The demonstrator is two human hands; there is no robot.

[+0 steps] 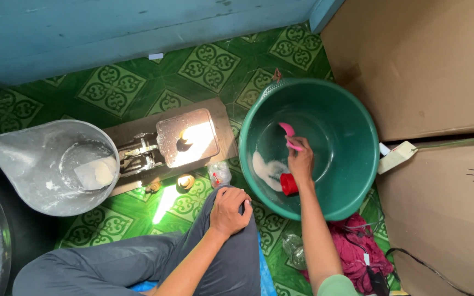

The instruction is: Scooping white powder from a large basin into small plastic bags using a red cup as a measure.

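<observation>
1. Grey-trousered knee (pixel 231 257) is closest to the lens; left hand (pixel 229 211) rests on it, fingers curled loosely over the kneecap, holding nothing.
2. Right hand (pixel 301 159) reaches down inside the green basin (pixel 352 192), forearm straight, fingers closed around a pink scraper (pixel 289 134).
3. White flour patch (pixel 267 170) sits on the basin bottom with a red cup (pixel 289 185) just beside it, right under the hand.
4. Basin is boxed in: cardboard boxes (pixel 429 66) tight along its right rim, blue wall (pixel 111 27) at the far floor edge.
5. Open green tile floor (pixel 111 87) lies between wall and scale (pixel 185 140).
6. Clear bag-lined tub (pixel 50 164) near the left floor edge, well apart from the basin.
</observation>
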